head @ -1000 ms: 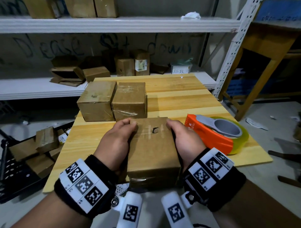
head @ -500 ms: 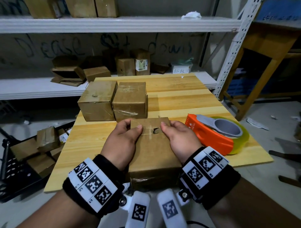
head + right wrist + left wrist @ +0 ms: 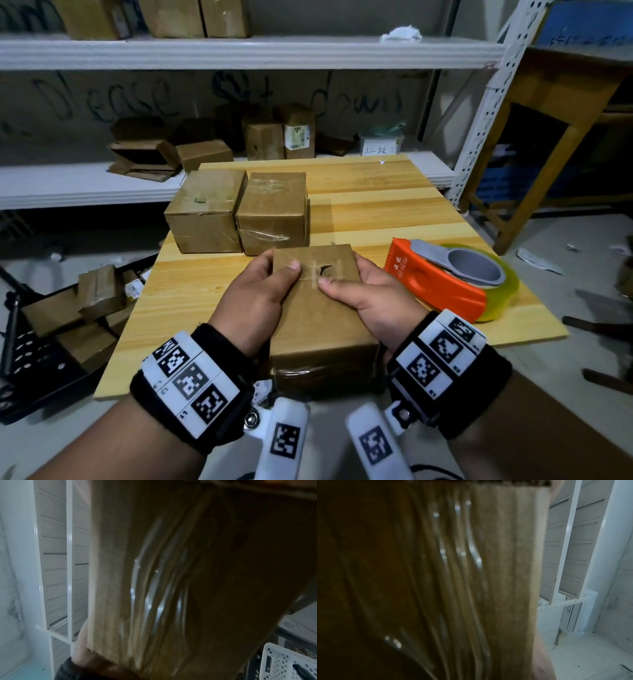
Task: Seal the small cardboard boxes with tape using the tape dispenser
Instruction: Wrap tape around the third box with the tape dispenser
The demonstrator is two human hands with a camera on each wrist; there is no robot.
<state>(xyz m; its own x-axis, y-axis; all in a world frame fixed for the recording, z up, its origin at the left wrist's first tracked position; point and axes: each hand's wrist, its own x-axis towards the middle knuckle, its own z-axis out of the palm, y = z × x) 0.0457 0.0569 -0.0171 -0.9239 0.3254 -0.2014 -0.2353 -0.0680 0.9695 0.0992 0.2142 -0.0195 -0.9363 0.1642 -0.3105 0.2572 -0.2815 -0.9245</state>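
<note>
A small brown cardboard box (image 3: 322, 318) with clear tape and a torn hole on top is held over the near edge of the wooden table (image 3: 205, 291). My left hand (image 3: 260, 291) grips its left side, thumb on top. My right hand (image 3: 368, 294) grips its right side, thumb beside the hole. Both wrist views are filled by the box's taped underside (image 3: 471, 588) (image 3: 171, 588). The orange tape dispenser (image 3: 448, 281) with a clear roll lies on the table to the right, untouched. Two more taped boxes (image 3: 205, 216) (image 3: 274, 212) sit side by side behind.
White metal shelving (image 3: 239, 51) behind the table carries more cardboard boxes (image 3: 298, 137). A black crate (image 3: 41, 342) of boxes sits on the floor at the left. A wooden stool (image 3: 548, 113) stands at the right. A white perforated basket (image 3: 288, 661) lies below.
Both hands have slid inward on the box and moved it slightly forward; the thumbs now lie on its top near the hole instead of at the far corners.
</note>
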